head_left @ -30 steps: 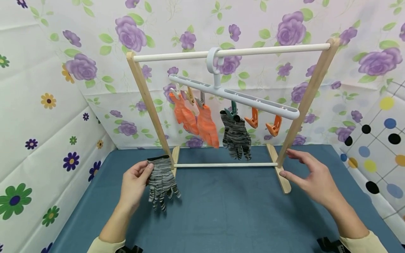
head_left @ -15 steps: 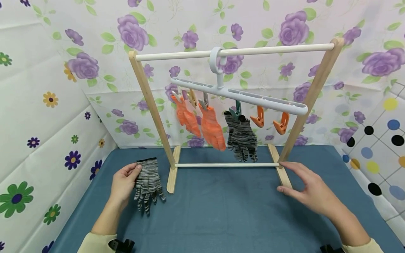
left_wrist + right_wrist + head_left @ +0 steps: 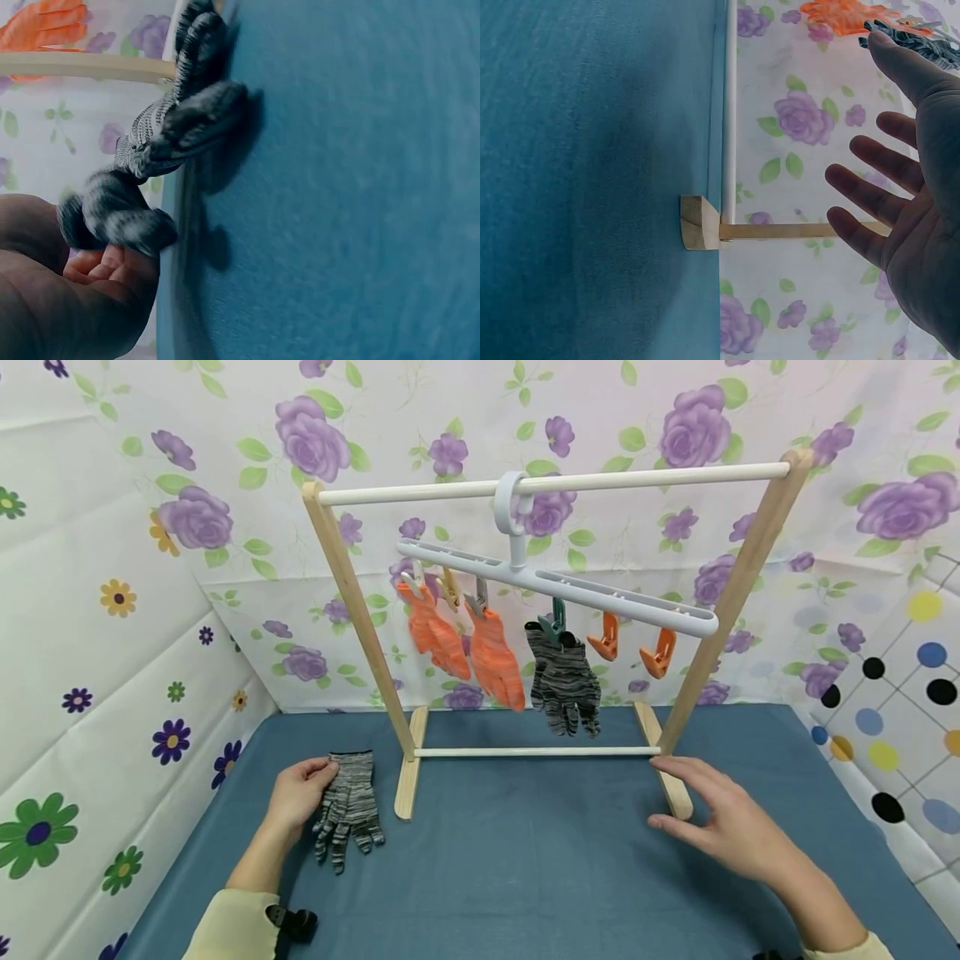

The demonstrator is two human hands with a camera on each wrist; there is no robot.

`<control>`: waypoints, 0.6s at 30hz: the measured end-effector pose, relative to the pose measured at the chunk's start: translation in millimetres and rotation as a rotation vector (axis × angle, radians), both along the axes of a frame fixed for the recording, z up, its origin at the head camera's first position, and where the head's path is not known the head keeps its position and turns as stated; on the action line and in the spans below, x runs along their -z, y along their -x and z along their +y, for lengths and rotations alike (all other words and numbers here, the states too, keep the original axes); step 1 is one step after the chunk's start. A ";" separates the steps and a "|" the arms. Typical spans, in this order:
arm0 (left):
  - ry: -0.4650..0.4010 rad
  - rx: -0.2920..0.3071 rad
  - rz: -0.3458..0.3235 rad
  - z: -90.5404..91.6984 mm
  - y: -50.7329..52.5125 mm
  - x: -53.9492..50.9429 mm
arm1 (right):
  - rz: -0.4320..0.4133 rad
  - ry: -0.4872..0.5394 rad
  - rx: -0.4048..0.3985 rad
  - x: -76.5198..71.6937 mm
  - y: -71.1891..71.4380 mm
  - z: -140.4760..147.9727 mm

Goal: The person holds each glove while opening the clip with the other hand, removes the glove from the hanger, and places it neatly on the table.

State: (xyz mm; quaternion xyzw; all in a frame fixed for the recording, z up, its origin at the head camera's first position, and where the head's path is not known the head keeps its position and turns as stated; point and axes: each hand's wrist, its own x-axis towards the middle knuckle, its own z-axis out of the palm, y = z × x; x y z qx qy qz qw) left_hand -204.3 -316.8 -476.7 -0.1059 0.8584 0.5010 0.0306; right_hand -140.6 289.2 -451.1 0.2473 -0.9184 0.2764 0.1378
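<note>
My left hand (image 3: 300, 793) pinches the cuff corner of a grey-black striped knit glove (image 3: 351, 802); its fingers dangle low over the table, left of the rack. In the left wrist view the same glove (image 3: 154, 142) hangs beyond my curled fingers. My right hand (image 3: 727, 814) hovers by the rack's right foot, fingers spread and holding nothing, as the right wrist view also shows. A white clip hanger (image 3: 555, 581) hangs by its hook from the rack's top bar. Clipped under it are two orange gloves (image 3: 438, 635) and a second striped glove (image 3: 566, 681), held by a green clip (image 3: 553, 625).
The wooden rack (image 3: 360, 627) stands at the back of the blue cloth-covered table (image 3: 525, 860). Two orange clips (image 3: 658, 653) and a yellowish clip (image 3: 448, 589) hang from the hanger with no glove. Flower-printed sheets (image 3: 480, 410) enclose the table.
My left hand has moved left and down with the striped glove, away from the rack's left post. My right hand has lowered slightly. The hanger sways a little.
</note>
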 end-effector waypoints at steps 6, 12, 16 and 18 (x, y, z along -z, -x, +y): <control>0.132 0.009 0.048 -1.1 2.7 10.0 | -0.021 0.005 0.015 5.4 0.9 0.6; 0.253 0.022 0.105 0.4 3.6 12.3 | -0.024 -0.002 0.019 7.3 1.6 1.7; 0.309 0.041 0.109 0.6 3.1 10.8 | -0.025 0.003 0.012 6.3 1.6 -0.7; 0.319 0.045 0.106 1.3 2.0 10.0 | -0.025 0.006 0.007 5.4 1.4 -2.2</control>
